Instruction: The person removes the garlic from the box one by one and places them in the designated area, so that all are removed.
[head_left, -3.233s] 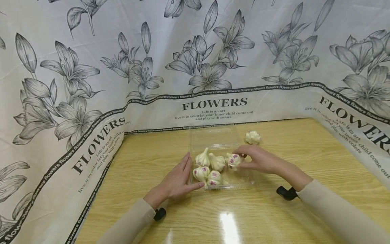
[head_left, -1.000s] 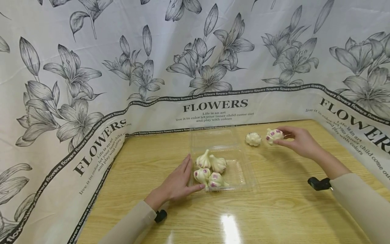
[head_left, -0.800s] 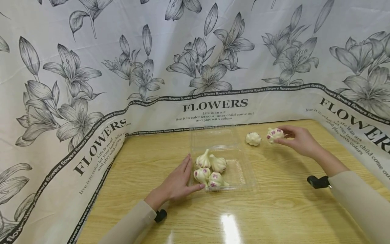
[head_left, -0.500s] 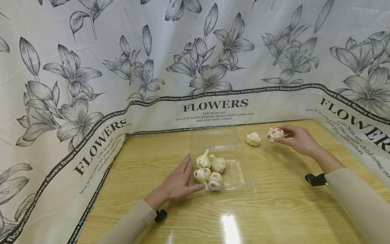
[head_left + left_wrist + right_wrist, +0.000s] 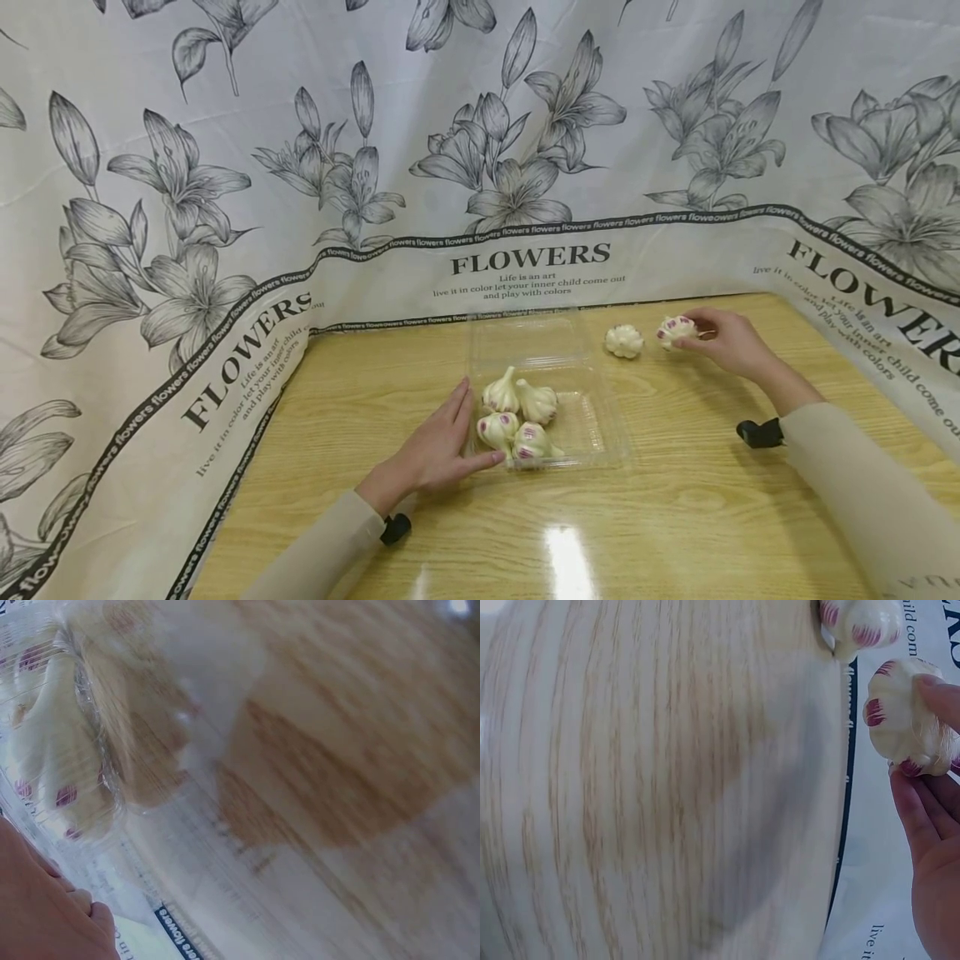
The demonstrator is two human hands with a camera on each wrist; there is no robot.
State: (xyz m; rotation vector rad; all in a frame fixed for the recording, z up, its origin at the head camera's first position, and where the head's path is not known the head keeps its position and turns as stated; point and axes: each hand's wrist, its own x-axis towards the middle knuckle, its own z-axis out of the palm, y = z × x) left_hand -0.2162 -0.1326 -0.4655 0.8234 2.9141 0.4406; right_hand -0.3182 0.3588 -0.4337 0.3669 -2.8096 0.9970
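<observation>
My right hand [image 5: 731,340] pinches a white garlic bulb [image 5: 672,332] with purple marks between thumb and fingers, at the back right of the table. In the right wrist view the thumb lies on one side of this garlic bulb [image 5: 900,712] and fingertips touch the other. Just left of it another garlic bulb [image 5: 623,342] sits on the wood. My left hand [image 5: 433,450] rests with straight fingers along the left side of a clear plastic box [image 5: 588,425], its thumb at the front rim. Several garlic bulbs [image 5: 531,442] are grouped in the box's left half.
The box's clear lid [image 5: 528,340] lies folded back toward the curtain. A white flower-printed curtain [image 5: 525,275] closes off the back and both sides of the wooden table [image 5: 465,542].
My right hand has carried a garlic bulb out of the box to the back right, beside the other loose one. Lately the bulb has turned slightly. My left hand has stayed at the box.
</observation>
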